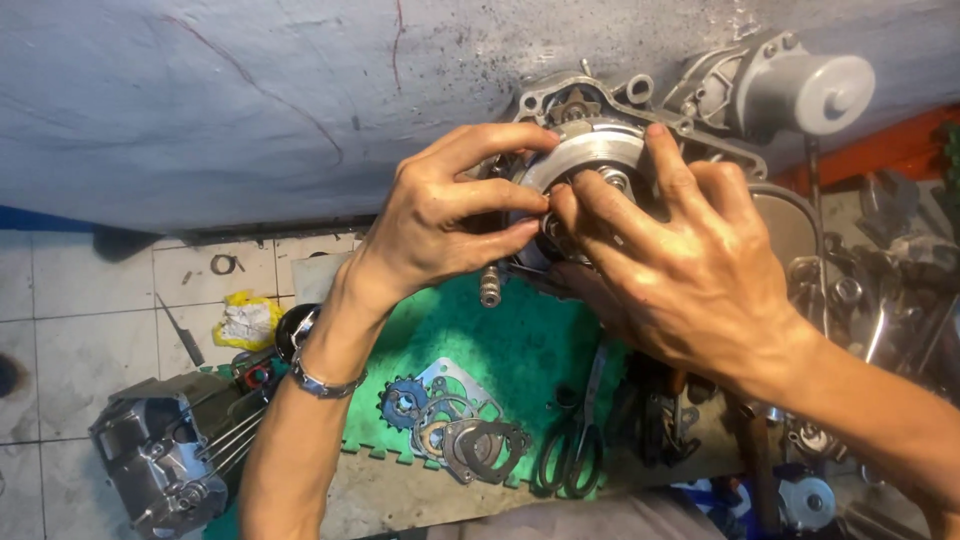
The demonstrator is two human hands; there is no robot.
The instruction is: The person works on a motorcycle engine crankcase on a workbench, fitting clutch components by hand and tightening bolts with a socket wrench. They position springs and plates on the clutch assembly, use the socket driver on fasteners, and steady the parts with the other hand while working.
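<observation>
Fingertips of both hands meet at the hub of a round metal flywheel (pixel 590 150) on the engine case (pixel 640 100), far centre. Left hand (pixel 450 215) pinches narrowly there; right hand (pixel 690 270) spreads wide across the disc, apparently steadying it.

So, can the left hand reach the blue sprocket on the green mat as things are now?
Probably yes. The blue sprocket lies uncovered on the green mat, just beside the left forearm. But the left hand is busy pinching at the round metal disc together with the right hand.
</observation>
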